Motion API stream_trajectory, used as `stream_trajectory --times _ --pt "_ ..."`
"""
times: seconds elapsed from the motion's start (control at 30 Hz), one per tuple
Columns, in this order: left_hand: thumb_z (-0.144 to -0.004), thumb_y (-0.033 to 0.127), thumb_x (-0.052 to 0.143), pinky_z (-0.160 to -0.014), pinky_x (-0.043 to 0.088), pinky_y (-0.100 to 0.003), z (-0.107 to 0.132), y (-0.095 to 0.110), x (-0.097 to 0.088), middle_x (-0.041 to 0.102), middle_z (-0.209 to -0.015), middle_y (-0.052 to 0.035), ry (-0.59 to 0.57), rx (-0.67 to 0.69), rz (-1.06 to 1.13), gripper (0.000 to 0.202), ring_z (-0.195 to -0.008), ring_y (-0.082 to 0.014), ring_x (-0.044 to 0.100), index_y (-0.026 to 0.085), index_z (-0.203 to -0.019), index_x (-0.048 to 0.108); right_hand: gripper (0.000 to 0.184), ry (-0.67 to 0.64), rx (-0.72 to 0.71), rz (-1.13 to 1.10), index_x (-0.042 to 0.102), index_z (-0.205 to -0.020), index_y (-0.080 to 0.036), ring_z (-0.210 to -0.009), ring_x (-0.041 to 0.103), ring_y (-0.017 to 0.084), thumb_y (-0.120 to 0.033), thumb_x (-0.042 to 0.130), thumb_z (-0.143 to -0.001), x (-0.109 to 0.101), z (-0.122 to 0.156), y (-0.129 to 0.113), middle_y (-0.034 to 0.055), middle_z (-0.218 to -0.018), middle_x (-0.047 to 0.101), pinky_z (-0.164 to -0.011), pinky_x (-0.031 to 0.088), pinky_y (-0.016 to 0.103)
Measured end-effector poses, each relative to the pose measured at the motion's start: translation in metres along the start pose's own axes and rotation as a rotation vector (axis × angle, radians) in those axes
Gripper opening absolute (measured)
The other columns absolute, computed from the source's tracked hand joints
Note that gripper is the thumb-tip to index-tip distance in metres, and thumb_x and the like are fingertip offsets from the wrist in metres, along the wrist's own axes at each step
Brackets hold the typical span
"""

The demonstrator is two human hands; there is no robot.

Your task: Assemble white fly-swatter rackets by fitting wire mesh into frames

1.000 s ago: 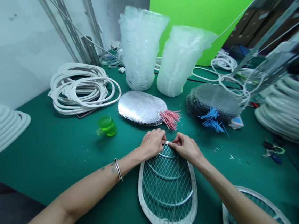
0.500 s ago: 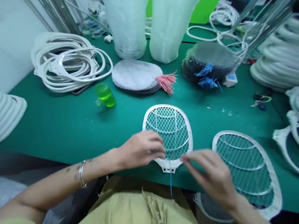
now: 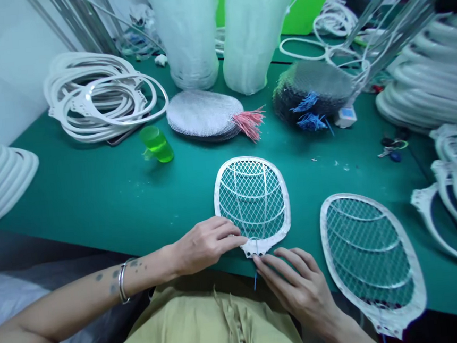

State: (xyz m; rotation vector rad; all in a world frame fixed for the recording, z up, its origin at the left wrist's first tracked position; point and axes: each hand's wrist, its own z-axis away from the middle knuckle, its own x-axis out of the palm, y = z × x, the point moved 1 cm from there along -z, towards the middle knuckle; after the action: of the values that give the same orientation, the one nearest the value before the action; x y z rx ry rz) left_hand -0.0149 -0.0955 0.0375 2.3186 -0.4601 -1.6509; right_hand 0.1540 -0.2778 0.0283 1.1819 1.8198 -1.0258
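A white plastic racket frame (image 3: 251, 199) with wire mesh lies on the green mat, its narrow neck pointing towards me. My left hand (image 3: 205, 245) rests on the frame's lower left edge, fingers together against the neck. A thin blue cable tie (image 3: 256, 281) hangs below the neck. My right hand (image 3: 298, 288) is just below the neck, its spread fingertips beside that tie. Whether it pinches the tie is hard to see. A second meshed racket frame (image 3: 369, 252) lies to the right, apart from both hands.
The green mat (image 3: 96, 215) holds a pile of white frames (image 3: 102, 97), a green cup (image 3: 156, 144), and mesh stacks with pink (image 3: 203, 115) and blue ties (image 3: 309, 89). Tall clear plastic stacks (image 3: 187, 36) stand behind. White frame stacks (image 3: 432, 79) crowd the right.
Since the oldest frame, the racket has turned so its neck points towards me, and the blue tie shows. Over the last half second, my right hand has moved up to the neck and my left onto the frame.
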Motion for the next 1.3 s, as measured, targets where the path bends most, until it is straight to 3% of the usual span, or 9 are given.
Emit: stream_trajectory --times 0.47,0.73,0.8,0.9,0.97,1.07,1.2,1.3 --pt "-0.097 0.011 0.040 -0.088 0.050 -0.032 0.001 0.002 0.008 0.065 -0.100 -0.0097 -0.042 -0.008 -0.038 0.025 -0.096 -0.0185 0.058 0.013 -0.112 0.060 0.027 -0.085 -0.003 -0.075 0.067 -0.113 -0.019 -0.092 0.062 0.018 -0.012 0.062 -0.087 -0.005 -0.013 0.002 0.0013 -0.099 0.074 -0.092 0.041 0.037" --pt "-0.097 0.011 0.040 -0.076 0.050 -0.030 -0.004 0.006 0.001 0.064 -0.092 -0.0080 -0.151 -0.020 -0.169 0.024 -0.086 -0.0175 0.059 0.014 -0.111 0.059 0.021 -0.134 0.022 -0.169 0.067 -0.108 -0.021 -0.088 0.063 0.017 -0.016 0.059 -0.089 -0.013 -0.026 0.003 0.0014 -0.092 0.072 -0.090 0.041 0.035" --pt "-0.097 0.011 0.041 -0.077 0.050 -0.033 -0.008 0.007 -0.003 0.065 -0.094 -0.0084 -0.176 0.012 -0.226 0.023 -0.085 -0.0179 0.060 0.014 -0.107 0.061 0.013 -0.170 0.111 -0.244 0.068 -0.100 -0.022 -0.083 0.062 0.017 -0.023 0.059 -0.090 -0.014 -0.033 0.007 0.0013 -0.087 0.071 -0.085 0.042 0.035" --pt "-0.098 0.011 0.039 -0.097 0.046 -0.039 -0.012 0.008 -0.008 0.065 -0.118 -0.0104 -0.158 0.123 -0.292 0.026 -0.107 -0.0208 0.060 0.013 -0.107 0.063 0.012 -0.219 0.358 -0.308 0.063 -0.082 -0.022 -0.074 0.061 0.016 -0.031 0.060 -0.090 -0.011 -0.046 0.018 0.0000 -0.077 0.067 -0.073 0.041 0.031" --pt "-0.098 0.010 0.038 -0.109 0.038 -0.041 -0.014 0.007 -0.009 0.062 -0.127 -0.0103 -0.149 0.187 -0.317 0.029 -0.122 -0.0224 0.053 0.011 -0.111 0.064 0.018 -0.335 0.501 -0.342 0.058 -0.073 -0.022 -0.068 0.060 0.015 -0.032 0.064 -0.086 -0.007 -0.056 0.026 -0.0021 -0.071 0.066 -0.063 0.038 0.028" --pt "-0.095 0.013 0.043 -0.114 0.032 -0.044 -0.015 0.001 -0.010 0.062 -0.128 -0.0121 -0.229 0.203 -0.285 0.029 -0.126 -0.0252 0.052 0.008 -0.117 0.062 0.023 -0.545 0.630 -0.379 0.055 -0.064 -0.023 -0.058 0.058 0.014 -0.033 0.070 -0.078 -0.004 -0.073 0.036 -0.0049 -0.062 0.064 -0.051 0.032 0.026" --pt "-0.086 0.018 0.058 -0.114 0.033 -0.046 -0.014 -0.005 -0.007 0.059 -0.132 -0.0134 -0.341 0.172 -0.174 0.036 -0.127 -0.0295 0.051 0.008 -0.120 0.062 0.024 -0.685 0.732 -0.282 0.055 -0.058 -0.025 -0.052 0.057 0.015 -0.034 0.073 -0.071 -0.002 -0.088 0.042 -0.0044 -0.057 0.064 -0.047 0.027 0.025" --pt "-0.085 0.015 0.056 -0.114 0.033 -0.044 -0.012 -0.002 0.000 0.057 -0.133 -0.0182 -0.336 0.151 -0.166 0.037 -0.129 -0.0305 0.049 0.003 -0.120 0.061 0.021 -0.723 0.689 -0.192 0.057 -0.060 -0.025 -0.056 0.060 0.017 -0.034 0.073 -0.070 0.001 -0.091 0.042 -0.0025 -0.060 0.066 -0.048 0.026 0.026"
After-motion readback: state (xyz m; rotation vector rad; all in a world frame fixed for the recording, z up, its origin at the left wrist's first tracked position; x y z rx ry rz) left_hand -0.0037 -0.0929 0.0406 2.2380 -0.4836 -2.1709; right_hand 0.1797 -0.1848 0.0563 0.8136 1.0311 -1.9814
